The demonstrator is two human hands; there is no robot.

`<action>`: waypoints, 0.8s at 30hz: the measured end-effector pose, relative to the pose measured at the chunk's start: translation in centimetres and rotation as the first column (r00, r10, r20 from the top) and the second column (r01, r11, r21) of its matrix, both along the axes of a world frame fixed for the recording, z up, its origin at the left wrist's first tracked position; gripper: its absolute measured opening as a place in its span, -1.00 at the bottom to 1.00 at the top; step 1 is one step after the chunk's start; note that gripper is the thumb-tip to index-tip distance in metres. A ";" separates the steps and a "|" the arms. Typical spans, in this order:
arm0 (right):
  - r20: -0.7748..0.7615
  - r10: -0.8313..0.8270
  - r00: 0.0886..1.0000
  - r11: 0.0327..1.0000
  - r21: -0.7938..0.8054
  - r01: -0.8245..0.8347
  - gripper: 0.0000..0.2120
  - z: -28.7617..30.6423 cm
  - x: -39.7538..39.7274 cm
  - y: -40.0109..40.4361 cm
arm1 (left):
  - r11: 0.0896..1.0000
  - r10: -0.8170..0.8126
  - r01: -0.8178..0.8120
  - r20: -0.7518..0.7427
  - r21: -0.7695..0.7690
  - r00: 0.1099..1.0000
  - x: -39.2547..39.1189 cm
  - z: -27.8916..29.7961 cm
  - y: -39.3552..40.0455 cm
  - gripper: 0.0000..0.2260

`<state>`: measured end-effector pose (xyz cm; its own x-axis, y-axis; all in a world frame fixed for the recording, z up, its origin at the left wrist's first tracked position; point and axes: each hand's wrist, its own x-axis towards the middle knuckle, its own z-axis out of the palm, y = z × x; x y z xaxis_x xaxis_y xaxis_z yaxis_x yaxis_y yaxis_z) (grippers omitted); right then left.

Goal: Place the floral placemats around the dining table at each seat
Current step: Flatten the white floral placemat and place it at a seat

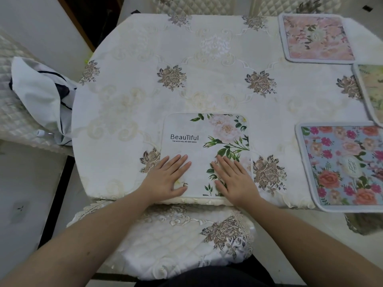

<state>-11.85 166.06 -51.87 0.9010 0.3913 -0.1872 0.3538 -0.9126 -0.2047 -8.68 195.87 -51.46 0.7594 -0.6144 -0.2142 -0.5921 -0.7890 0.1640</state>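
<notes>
Cream embroidered cloth with brown flower motifs covers the surface point(207, 79). A pink placemat point(317, 38) lies at its far right corner, a pale green placemat point(373, 94) runs off the right edge, and a blue placemat point(344, 166) with red and orange roses sits at the near right, its near edge overhanging the surface. On the left, a white cloth with dark stripes point(41, 96) rests on a quilted chair point(12, 112). Another quilted chair seat point(176, 241) stands just below the near edge.

The white placemat point(207, 141), printed "Beautiful" with green leaves and pale roses, lies flat at the middle of the near edge, its sides square to that edge and the lettering upright toward the person. The left hand point(165, 179) and right hand point(234, 181) rest on its near half, fingers straight, palms down. Bare cloth stretches beyond it to the far edge and to the left.
</notes>
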 end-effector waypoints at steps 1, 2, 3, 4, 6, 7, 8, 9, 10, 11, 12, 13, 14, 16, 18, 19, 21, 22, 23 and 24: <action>-0.003 -0.010 1.000 1.000 -0.005 0.010 -0.46 0.1 -0.2 -0.3 | 1.000 -0.006 0.006 -0.012 0.013 1.000 0.0 0.2 0.4 -0.33; -0.005 -0.022 1.000 1.000 -0.009 0.022 -0.46 0.2 -0.4 -0.6 | 1.000 -0.016 0.017 -0.016 0.023 1.000 0.0 0.4 0.8 -0.33; -0.007 -0.035 0.999 0.999 -0.014 0.035 -0.47 0.3 -0.6 -1.0 | 0.999 -0.025 0.026 -0.019 0.032 1.000 0.0 0.6 1.1 -0.34; -0.013 -0.049 0.999 0.999 -0.025 0.048 -0.47 0.5 -0.9 -1.4 | 0.999 -0.034 0.034 -0.012 0.036 0.999 0.0 0.8 1.4 -0.34; -0.042 -0.089 0.995 0.994 -0.069 0.086 -0.46 0.8 -1.6 -2.3 | 0.997 -0.040 0.040 -0.008 0.060 0.999 0.1 1.4 2.2 -0.36; -0.056 -0.111 0.992 0.990 -0.093 0.106 -0.45 0.9 -2.0 -2.9 | 0.996 -0.036 0.037 -0.014 0.084 0.999 0.0 1.7 2.6 -0.37; -0.064 -0.133 0.989 0.986 -0.113 0.125 -0.44 1.0 -2.5 -3.3 | 0.994 -0.032 0.033 -0.015 0.104 0.999 0.0 1.9 3.3 -0.37; -0.073 -0.154 0.985 0.981 -0.132 0.143 -0.42 1.2 -2.9 -3.8 | 0.992 -0.027 0.028 -0.012 0.122 1.000 -0.1 2.1 4.1 -0.37; -0.089 -0.171 0.981 0.975 -0.157 0.156 -0.41 1.3 -3.3 -4.2 | 0.992 -0.015 0.017 -0.010 0.129 1.000 -0.3 2.2 4.9 -0.36; -0.103 -0.184 0.978 0.969 -0.188 0.163 -0.41 1.5 -3.6 -4.6 | 0.991 0.003 -0.001 -0.014 0.136 1.000 -0.3 2.5 5.6 -0.36; -0.114 -0.195 0.974 0.961 -0.222 0.167 -0.42 1.7 -3.8 -4.9 | 0.990 0.020 -0.019 -0.011 0.141 1.000 -0.4 2.9 6.2 -0.36; -0.131 -0.208 0.969 0.954 -0.246 0.171 -0.43 2.1 -3.9 -5.0 | 0.988 0.037 -0.034 -0.016 0.150 0.999 -0.5 3.4 6.6 -0.35; -0.150 -0.225 0.963 0.950 -0.253 0.183 -0.43 2.7 -3.9 -4.9 | 0.987 0.043 -0.042 -0.001 0.155 0.999 -0.5 3.7 6.9 -0.34; -0.159 -0.264 0.951 0.944 -0.246 0.221 -0.46 4.3 -3.9 -4.7 | 0.985 0.076 -0.071 -0.028 0.158 0.997 -0.4 4.3 7.3 -0.33; -0.135 -0.316 0.939 0.933 -0.225 0.282 -0.54 6.2 -4.2 -4.5 | 0.984 0.140 -0.132 -0.066 0.117 0.988 0.0 5.0 7.1 -0.28; -0.136 -0.348 0.928 0.925 -0.211 0.316 -0.56 7.1 -4.4 -4.4 | 0.981 0.175 -0.169 -0.066 0.093 0.982 0.1 5.4 6.8 -0.29; -0.154 -0.405 0.901 0.907 -0.191 0.375 -0.55 8.6 -5.0 -4.2 | 0.974 0.209 -0.203 -0.054 0.106 0.976 0.6 6.2 6.0 -0.40; -0.157 -0.430 0.889 0.898 -0.180 0.402 -0.54 9.1 -5.3 -4.1 | 0.973 0.206 -0.198 -0.058 0.116 0.977 0.9 6.6 5.4 -0.45; -0.154 -0.449 0.880 0.890 -0.169 0.424 -0.53 9.6 -5.6 -4.1 | 0.976 0.193 -0.185 -0.063 0.116 0.979 1.2 7.0 4.5 -0.47; -0.147 -0.464 0.874 0.883 -0.159 0.442 -0.52 10.1 -6.0 -4.0 | 0.980 0.174 -0.166 -0.064 0.110 0.983 1.5 7.5 3.5 -0.46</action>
